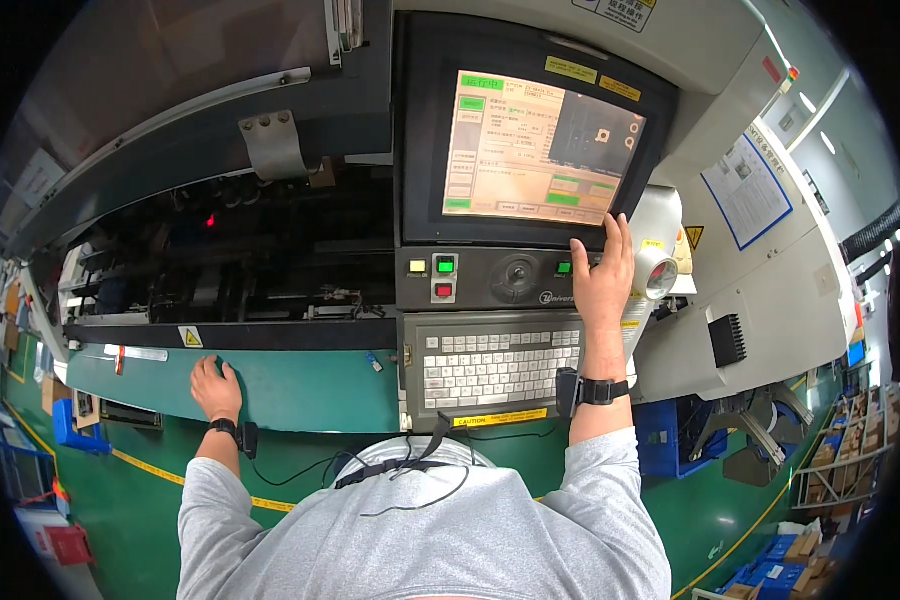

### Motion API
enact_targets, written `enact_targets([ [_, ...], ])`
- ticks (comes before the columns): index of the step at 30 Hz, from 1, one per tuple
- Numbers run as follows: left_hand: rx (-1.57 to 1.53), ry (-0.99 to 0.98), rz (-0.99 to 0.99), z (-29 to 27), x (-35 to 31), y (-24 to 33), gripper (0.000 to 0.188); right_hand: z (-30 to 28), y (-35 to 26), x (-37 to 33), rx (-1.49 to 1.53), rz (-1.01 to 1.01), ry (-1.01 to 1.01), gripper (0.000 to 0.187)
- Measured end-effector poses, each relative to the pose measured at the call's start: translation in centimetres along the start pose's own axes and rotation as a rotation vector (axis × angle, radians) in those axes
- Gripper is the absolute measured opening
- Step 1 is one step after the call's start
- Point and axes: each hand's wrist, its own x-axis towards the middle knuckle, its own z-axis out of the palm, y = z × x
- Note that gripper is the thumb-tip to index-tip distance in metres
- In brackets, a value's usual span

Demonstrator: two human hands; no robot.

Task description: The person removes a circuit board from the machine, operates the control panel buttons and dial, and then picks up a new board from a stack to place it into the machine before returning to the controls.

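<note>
Green machine ledge (300,388) supports the left hand (216,390), apparently for balance; the right hand (608,275), well apart, meets the monitor bezel (500,231); both unclenched.

So we've got a lit screen (545,150) full of small print and green text boxes, with two yellow labels (571,69) on the black bezel (425,130) around it. Below, we see white lettering (558,298) on the control panel (482,262) and a yellow strip label (500,418) under the keyboard (500,366). We also spot a yellow warning triangle (191,337) on the dark rail (280,336) and a blue-edged printed sheet (747,190) on the white housing (775,290).
</note>
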Motion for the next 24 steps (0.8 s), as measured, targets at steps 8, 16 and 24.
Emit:
enact_targets([
  [8, 0.007, -0.003, 0.006, 0.0, 0.03, -0.04, 0.034, 0.14, 0.12, -0.02, -0.013, -0.008, 0.009, 0.057],
  [16, 0.009, 0.02, 0.012, 0.18, 0.0, -0.1, 0.034, 0.06, 0.06, -0.04, -0.012, -0.005, 0.004, 0.058],
  [24, 0.003, 0.027, 0.025, 0.24, -0.01, -0.22, 0.034, 0.13, 0.23, -0.06, 0.021, -0.001, -0.003, 0.06],
])
